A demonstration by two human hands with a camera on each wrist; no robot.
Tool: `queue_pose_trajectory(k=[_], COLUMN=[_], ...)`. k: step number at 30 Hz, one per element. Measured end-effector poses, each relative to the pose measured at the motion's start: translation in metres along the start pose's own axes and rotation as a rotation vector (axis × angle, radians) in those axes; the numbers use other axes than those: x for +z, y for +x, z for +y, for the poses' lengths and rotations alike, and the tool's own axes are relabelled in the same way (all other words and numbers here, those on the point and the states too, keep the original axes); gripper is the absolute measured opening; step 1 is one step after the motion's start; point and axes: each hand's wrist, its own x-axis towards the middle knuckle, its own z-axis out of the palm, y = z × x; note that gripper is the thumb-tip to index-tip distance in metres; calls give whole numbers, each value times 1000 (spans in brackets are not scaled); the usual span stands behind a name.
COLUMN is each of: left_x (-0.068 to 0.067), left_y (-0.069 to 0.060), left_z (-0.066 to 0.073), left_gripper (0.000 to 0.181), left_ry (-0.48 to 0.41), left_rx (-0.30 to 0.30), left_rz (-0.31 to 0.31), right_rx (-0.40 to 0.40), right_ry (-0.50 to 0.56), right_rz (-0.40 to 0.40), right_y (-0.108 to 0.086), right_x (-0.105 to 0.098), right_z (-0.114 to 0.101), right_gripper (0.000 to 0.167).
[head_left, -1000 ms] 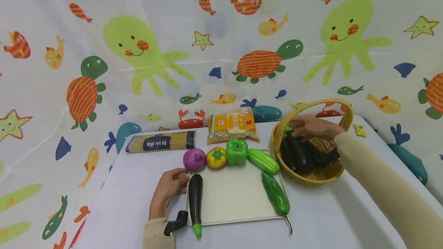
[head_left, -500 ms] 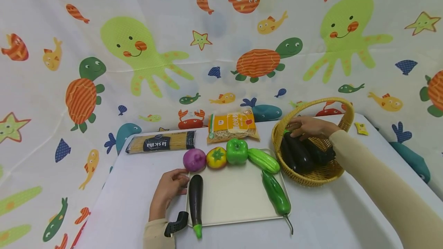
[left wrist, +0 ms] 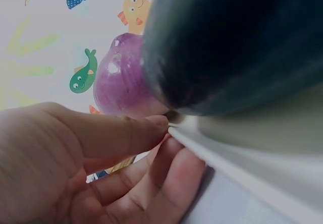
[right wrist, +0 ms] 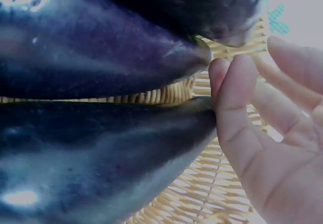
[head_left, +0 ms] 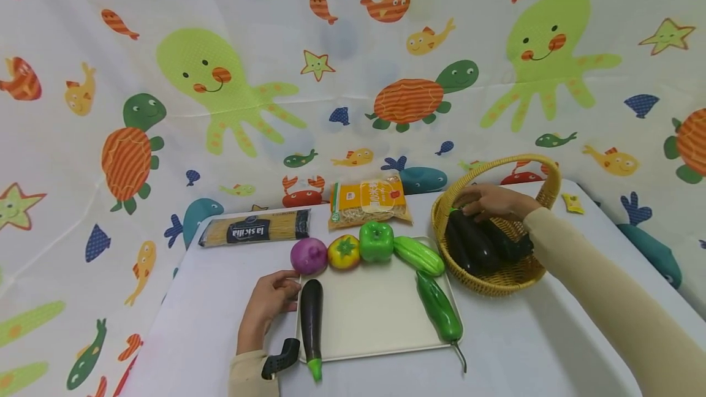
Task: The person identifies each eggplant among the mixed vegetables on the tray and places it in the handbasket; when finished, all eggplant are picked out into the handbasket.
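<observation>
My left hand [head_left: 270, 302] reaches the tray's left edge in the head view. In the left wrist view its thumb lies over the pale tray's rim [left wrist: 222, 161], with curled fingers underneath, pinching it. Beside that hand lies a dark eggplant [head_left: 312, 317] with a green end; a purple onion [head_left: 309, 256] sits at the tray corner. My right hand [head_left: 493, 201] is inside the wicker basket [head_left: 499, 290], over dark eggplants [head_left: 478, 247]. In the right wrist view its fingers are loosely bent, and the thumb touches the end of one eggplant [right wrist: 101, 153], without visibly gripping it.
Along the tray's back lie a yellow-red pepper [head_left: 344, 252], a green bell pepper [head_left: 377, 241] and a cucumber [head_left: 419, 256]. A long green pepper [head_left: 439, 306] lies at right. Behind are a spaghetti pack [head_left: 255, 227] and an orange bag [head_left: 371, 201]. A yellow packet [head_left: 573, 203] lies beyond the basket.
My right hand has shifted very slightly within the basket, its forearm a little leftward. My left hand, the tray and the vegetables stay put; the head view has tilted a touch.
</observation>
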Motion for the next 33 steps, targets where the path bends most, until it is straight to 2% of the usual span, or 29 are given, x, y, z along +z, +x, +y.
queue_pose_trajectory(k=[5, 8, 11, 16, 22, 25, 28, 31, 33], left_x=[1, 1, 2, 1, 0, 0, 0, 0, -1], left_y=[0, -1, -2, -4, -4, -3, -2, -1, -1], left_z=[-1, -2, -3, -4, -2, -1, -1, 0, 0], left_gripper=[31, 31, 32, 31, 31, 31, 31, 32, 32], left_ry=[1, 4, 7, 8, 22, 27, 28, 28, 32], left_rx=[2, -1, 0, 0, 9, 9, 2, 0, -1], left_rz=[-5, -4, -4, -1, -4, 0, -6, -8, -8], right_rx=[-11, -36, -36, -44, -117, -87, -109, -262, -386], right_ry=[88, 97, -7, -284, -477, -602, -701, -747, -738], right_rz=[94, 157, 221, 312, 440, 545, 686, 871, 957], right_y=[-10, -24, -43, -77, -115, -126, -130, -125, -116], right_x=[-1, 0, 7, 28, 75, 104, 133, 165, 189], right_z=[3, 1, -4, -13, -19, -22, -29, -43, -54], right_gripper=[45, 44, 50, 64, 64, 66, 63, 51, 45])
